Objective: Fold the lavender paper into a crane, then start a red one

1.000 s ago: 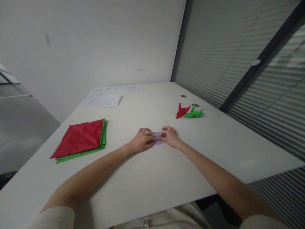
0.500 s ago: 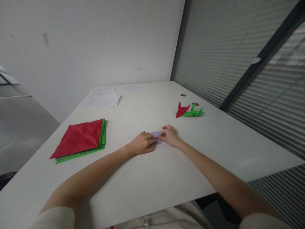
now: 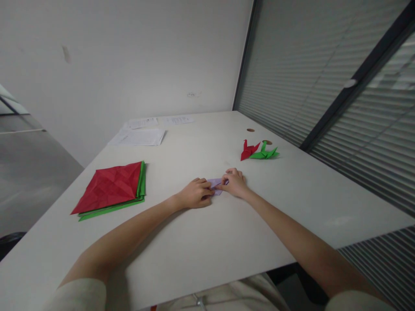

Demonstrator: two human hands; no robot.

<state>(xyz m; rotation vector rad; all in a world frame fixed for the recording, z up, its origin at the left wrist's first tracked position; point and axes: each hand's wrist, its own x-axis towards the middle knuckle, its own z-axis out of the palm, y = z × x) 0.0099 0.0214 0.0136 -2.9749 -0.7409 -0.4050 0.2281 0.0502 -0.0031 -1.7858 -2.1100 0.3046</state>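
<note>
**Both hands at a small fold in purple paper**

The purple sheet lies on the white table in front of the person, between the two hands. The left hand has its fingers curled over the sheet's left end; whether they grip it or only press it down cannot be told. The right hand appears to pinch the right part between thumb and forefinger, the other fingers bent away. The step in hand looks like shaping or creasing a fold, though the fingers hide the crease itself. The next move seems to call for a steady left hand and fine right fingertips, so that the layers line up before being pressed flat. Beyond the right hand, a red paper bird and a green paper bird sit side by side, well apart from the sheet.
</note>
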